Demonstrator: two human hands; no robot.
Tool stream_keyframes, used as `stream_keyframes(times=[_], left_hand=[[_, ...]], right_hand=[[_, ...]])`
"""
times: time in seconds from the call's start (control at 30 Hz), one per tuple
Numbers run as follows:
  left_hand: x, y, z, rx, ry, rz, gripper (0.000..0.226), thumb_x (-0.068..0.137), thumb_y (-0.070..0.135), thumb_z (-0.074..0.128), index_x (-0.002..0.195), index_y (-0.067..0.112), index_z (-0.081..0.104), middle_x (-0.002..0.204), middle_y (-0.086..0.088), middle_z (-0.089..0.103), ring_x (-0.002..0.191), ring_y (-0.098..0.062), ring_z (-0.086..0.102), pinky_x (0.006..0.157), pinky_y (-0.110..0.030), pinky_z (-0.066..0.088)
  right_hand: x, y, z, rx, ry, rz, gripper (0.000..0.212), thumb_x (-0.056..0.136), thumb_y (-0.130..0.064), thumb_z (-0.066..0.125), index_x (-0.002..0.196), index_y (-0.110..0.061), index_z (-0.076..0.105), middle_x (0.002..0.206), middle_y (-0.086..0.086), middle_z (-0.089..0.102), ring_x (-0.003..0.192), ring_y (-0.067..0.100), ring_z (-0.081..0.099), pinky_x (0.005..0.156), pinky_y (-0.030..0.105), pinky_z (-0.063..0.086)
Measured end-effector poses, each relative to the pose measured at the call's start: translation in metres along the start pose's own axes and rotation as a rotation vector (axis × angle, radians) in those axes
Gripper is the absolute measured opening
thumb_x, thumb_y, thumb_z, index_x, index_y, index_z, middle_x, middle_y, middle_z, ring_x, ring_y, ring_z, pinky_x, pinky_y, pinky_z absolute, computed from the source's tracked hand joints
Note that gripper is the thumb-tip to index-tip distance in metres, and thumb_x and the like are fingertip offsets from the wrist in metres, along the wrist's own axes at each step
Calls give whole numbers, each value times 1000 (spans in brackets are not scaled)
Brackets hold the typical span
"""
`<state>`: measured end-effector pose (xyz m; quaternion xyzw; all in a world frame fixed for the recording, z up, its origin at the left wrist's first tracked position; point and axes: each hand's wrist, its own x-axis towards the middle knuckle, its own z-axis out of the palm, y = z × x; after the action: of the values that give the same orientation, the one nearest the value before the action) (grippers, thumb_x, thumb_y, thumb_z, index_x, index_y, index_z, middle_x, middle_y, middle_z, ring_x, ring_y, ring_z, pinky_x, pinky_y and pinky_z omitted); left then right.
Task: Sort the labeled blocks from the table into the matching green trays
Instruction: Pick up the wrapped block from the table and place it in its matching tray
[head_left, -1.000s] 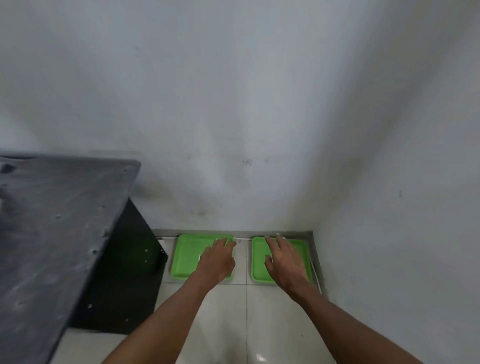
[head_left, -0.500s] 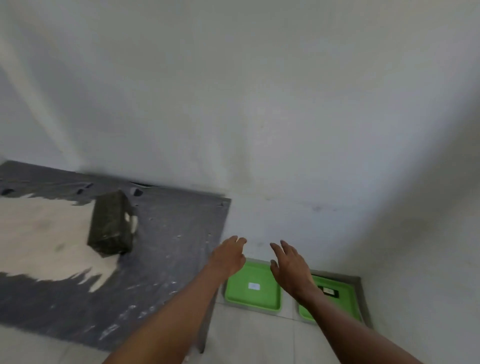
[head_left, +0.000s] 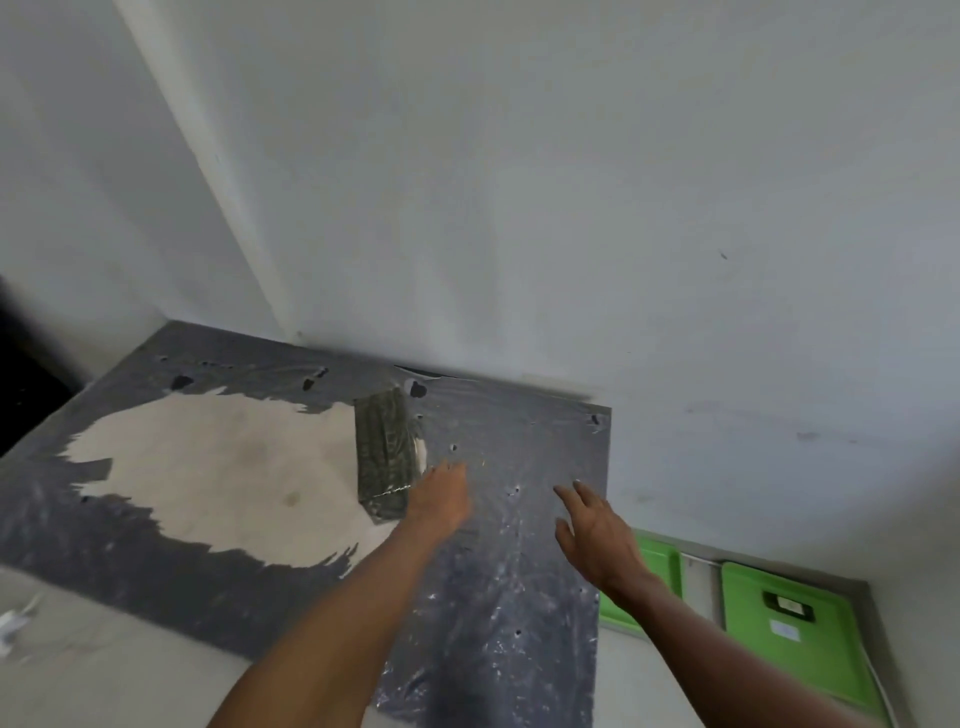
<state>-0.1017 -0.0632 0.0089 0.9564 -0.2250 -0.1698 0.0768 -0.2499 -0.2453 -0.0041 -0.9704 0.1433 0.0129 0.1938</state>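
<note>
Item 1, left hand (head_left: 439, 499): empty, fingers loosely curled. 1 second ago it lay over the left green tray on the floor; it has since risen to the bench (head_left: 519, 571) and now sits just beside the near right corner of the block (head_left: 387, 457), close to touching or touching; contact cannot be confirmed.

Item 2, right hand (head_left: 597, 535): open, fingers spread, holding nothing. It has likewise left the right tray and now hovers above the dark right part of the bench, well apart from the block.

Item 3, block: 1 dark, mottled, oblong piece standing on the bench near the wall (head_left: 519, 208), at the border of the pale worn patch and the dark surface. A pale label shows on its right face; its wording is too blurred to read.

Item 4, green trays: 2, on the floor at the right of the bench. The left tray (head_left: 660, 566) is mostly hidden behind the right forearm and the bench edge. The right tray (head_left: 810, 670) holds 1 small dark-framed piece and a pale label.

Assessment: the view has swung from trays to bench, so one deposit cycle appears finished and a fresh pick is opening. Only 1 block is seen on the bench, suggesting sorting is near its end. The label needs reading before a tray is chosen.
</note>
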Motion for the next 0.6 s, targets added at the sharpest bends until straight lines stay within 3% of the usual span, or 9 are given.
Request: stream_keyframes(times=[0.33, 0.6], left_hand=[[-4, -40, -2, -26, 10, -144, 35, 98, 26, 51, 132, 14, 50, 133, -11, 53, 123, -32, 52, 98, -48, 48], [11, -63, -4, -25, 27, -177, 49, 100, 36, 50, 144, 17, 40, 152, -12, 38, 137, -33, 42, 106, -50, 47]], right_hand=[[31, -36, 14, 30, -35, -71, 46, 98, -23, 50, 142, -17, 40, 152, 18, 40, 137, 32, 42, 108, 45, 41], [48, -54, 36, 67, -62, -71, 48, 100, -24, 48, 146, -18, 36, 155, 17, 36, 140, 31, 40, 113, 44, 39]])
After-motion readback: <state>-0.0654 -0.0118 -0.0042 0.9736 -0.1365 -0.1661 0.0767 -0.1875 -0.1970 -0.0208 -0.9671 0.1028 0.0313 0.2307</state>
